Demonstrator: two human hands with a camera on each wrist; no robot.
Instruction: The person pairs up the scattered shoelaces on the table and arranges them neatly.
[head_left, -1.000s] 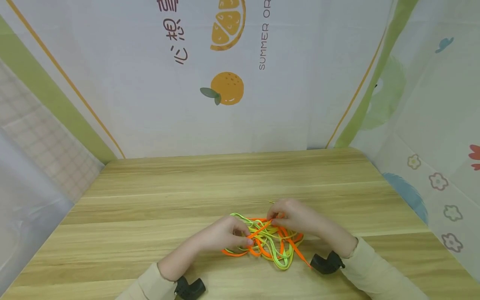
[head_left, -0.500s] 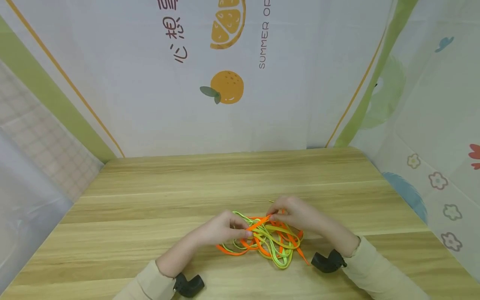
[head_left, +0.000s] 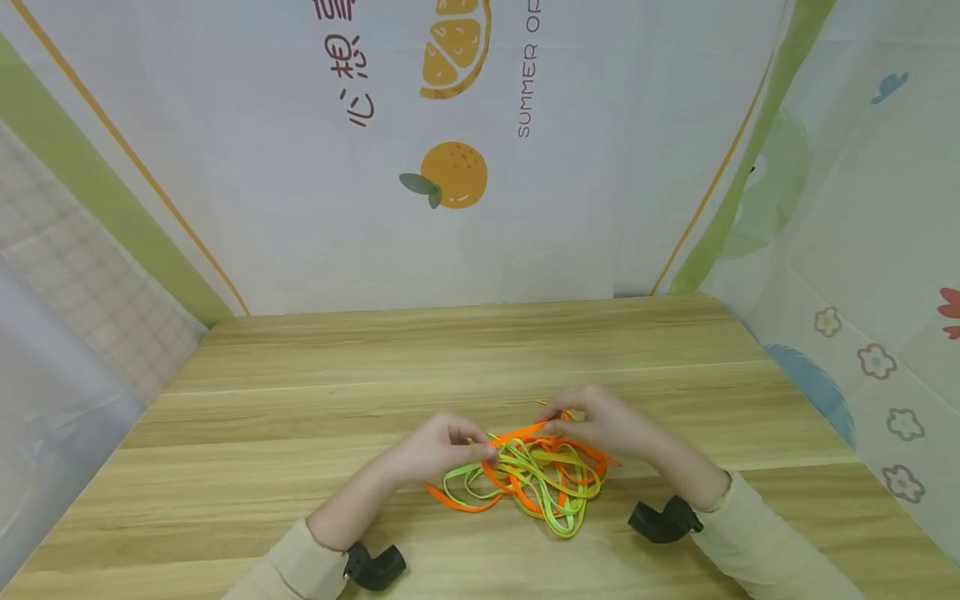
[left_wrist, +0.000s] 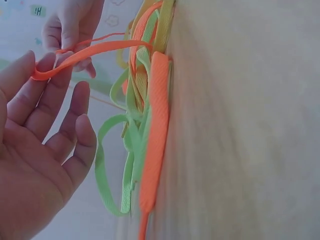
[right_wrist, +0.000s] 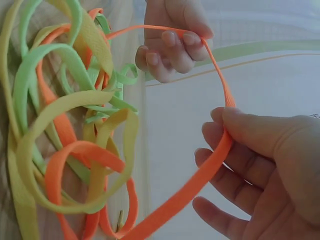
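Observation:
A tangle of flat shoelaces in orange, light green and yellow lies on the table, with the green lace (head_left: 543,487) and yellow lace (right_wrist: 75,100) looped through each other. Between the hands runs a stretch of orange lace (head_left: 517,434), raised over the pile. My left hand (head_left: 442,450) pinches it between thumb and fingertips at the pile's left side. On the other side my right hand (head_left: 596,421) pinches the same lace between thumb and forefinger, its remaining fingers loosely bent in the right wrist view. A flat orange length hangs below the right hand's pinch there.
The wooden table (head_left: 360,367) extends around the pile, its far edge meeting a white printed curtain (head_left: 562,233). Black wrist cameras sit under both forearms, one of them the right camera (head_left: 663,521). A yellow lace tip pokes out behind the pile.
Both hands have moved slightly away from the body and apart, drawing out a longer stretch of orange lace. The loose orange end at the right front has been pulled back toward the pile.

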